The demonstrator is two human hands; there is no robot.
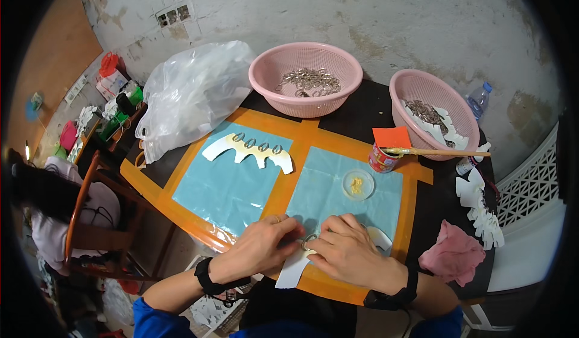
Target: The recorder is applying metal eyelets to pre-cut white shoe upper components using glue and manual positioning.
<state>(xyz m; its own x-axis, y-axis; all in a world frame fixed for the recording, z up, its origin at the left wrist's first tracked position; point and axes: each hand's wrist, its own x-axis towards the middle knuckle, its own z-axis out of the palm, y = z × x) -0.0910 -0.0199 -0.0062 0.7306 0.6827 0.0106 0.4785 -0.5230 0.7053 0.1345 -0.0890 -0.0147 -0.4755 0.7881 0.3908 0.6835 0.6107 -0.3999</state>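
Observation:
At the table's near edge, my right hand (351,249) presses down over a curved white strip (294,271), its fingers closed at a small metal ring (309,241) on the strip. My left hand (265,244) is beside it, fingers curled together at the strip's left side; whatever they pinch is hidden. Part of the strip shows past my right hand, and its middle is covered. Farther left, a scalloped white strip (246,151) with several metal rings along its yellowish upper edge lies on the blue sheet (214,187).
A small clear dish (358,185) holds yellow bits. Beside it, a wooden stick (446,152) rests across a red can (383,160). Two pink baskets (307,54) hold metal rings. A white plastic bag (193,91), pink cloth (452,253) and white cut pieces (479,211) surround the sheets.

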